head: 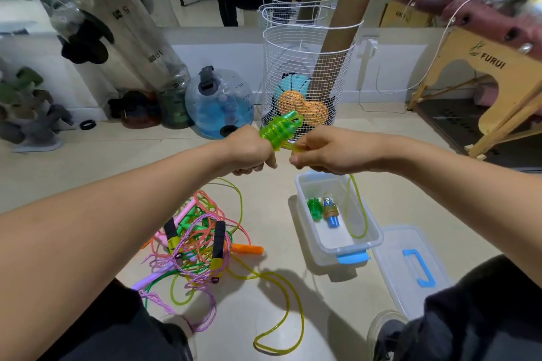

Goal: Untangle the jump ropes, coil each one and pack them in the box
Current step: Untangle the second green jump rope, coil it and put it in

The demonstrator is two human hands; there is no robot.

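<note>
We've got the green handles [280, 132] up at chest height, over the floor, w/ our left hand [251, 152] clenched round their lower end to keep them steady as a spool. Right hand [318, 152] is curled round the yellow-green cord [356, 214] right beside the handles, feeding it on; several turns already sit on the handles, so we reckon we're mid-coil on this rope. The slack drops from the right hand in a loop that dips into the clear box [311, 231], prob. just because the box sits directly below. More of the same cord trails across the floor [264, 296] toward our knees.

Count: 2 wound bundles in the box, one green, one blue. 1 rope in our hands. 1 box, 1 lid [410, 264] w/ blue handle lying just beside it, so packing stays easy. The tangled pile [193, 246] on the left: pink, orange, purple, green and black-and-yellow handles mixed; can't tell exact no. of ropes.
</note>
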